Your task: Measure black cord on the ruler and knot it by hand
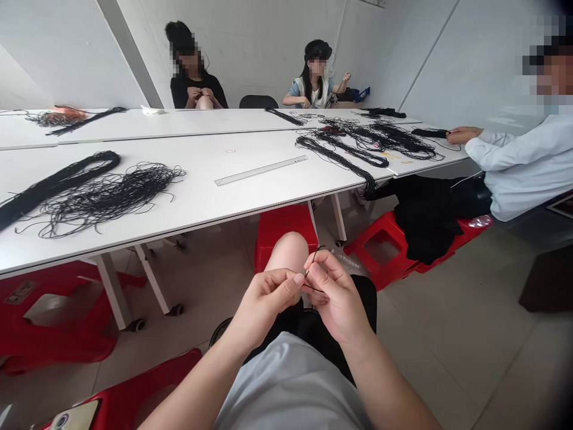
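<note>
Over my lap, close to my bare knee, both hands pinch a thin black cord (317, 289). My left hand (274, 292) has thumb and forefinger pressed together on it. Facing it, my right hand (333, 289) is closed on the same cord, with a short end sticking up above the fingertips. The hands almost touch, and the fingers partly hide the cord between them. On the table in front lie a loose tangle of black cords (111, 194) and a long black bundle of cord (85, 170) at the left.
A clear ruler (262, 170) lies on the white table (201, 209). More black cord bundles (340, 155) are at the right. Two people sit across, and a person in a white shirt (528, 161) sits at right. Red stools (286, 230) stand around; a phone (74, 415) rests on one.
</note>
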Demonstrator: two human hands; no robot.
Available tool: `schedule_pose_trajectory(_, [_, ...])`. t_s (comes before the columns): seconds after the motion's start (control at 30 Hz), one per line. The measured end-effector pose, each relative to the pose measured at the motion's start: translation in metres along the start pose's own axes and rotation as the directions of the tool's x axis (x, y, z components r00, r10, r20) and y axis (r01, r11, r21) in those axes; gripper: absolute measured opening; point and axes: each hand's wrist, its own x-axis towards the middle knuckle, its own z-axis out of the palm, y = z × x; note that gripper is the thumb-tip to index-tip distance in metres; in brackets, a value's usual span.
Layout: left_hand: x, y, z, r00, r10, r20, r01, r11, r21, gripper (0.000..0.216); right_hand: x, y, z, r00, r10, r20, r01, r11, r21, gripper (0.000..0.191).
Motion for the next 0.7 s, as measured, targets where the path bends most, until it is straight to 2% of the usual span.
schedule_pose_trajectory(0.13, [0.002,-0.003,-0.002,0.997,-0.046,0.06,0.05,0.996,-0.068,0.033,-0.001,0.005,0.003,0.996,-0.087,0.034,0.089,0.993,-0.08,0.012])
schedule_pose_trajectory(0.37, [0.002,-0.01,0.004,0.99,-0.106,0.097,0.131,0.943,-0.306,0.025,0.0,0.014,0.005,0.986,-0.128,-0.104,0.136,0.988,0.071,0.014])
schedule_pose_trajectory(0.5, [0.004,-0.012,0.01,0.989,-0.117,0.096,0.144,0.916,-0.374,0.022,0.002,0.01,0.002,0.988,-0.073,-0.138,0.086,0.992,0.093,0.012])
schedule_pose_trajectory(0.7, [0.005,-0.009,0.013,0.987,-0.136,0.088,0.159,0.918,-0.363,0.036,0.004,0.0,-0.001,0.997,-0.028,-0.065,0.035,0.993,0.109,0.012])
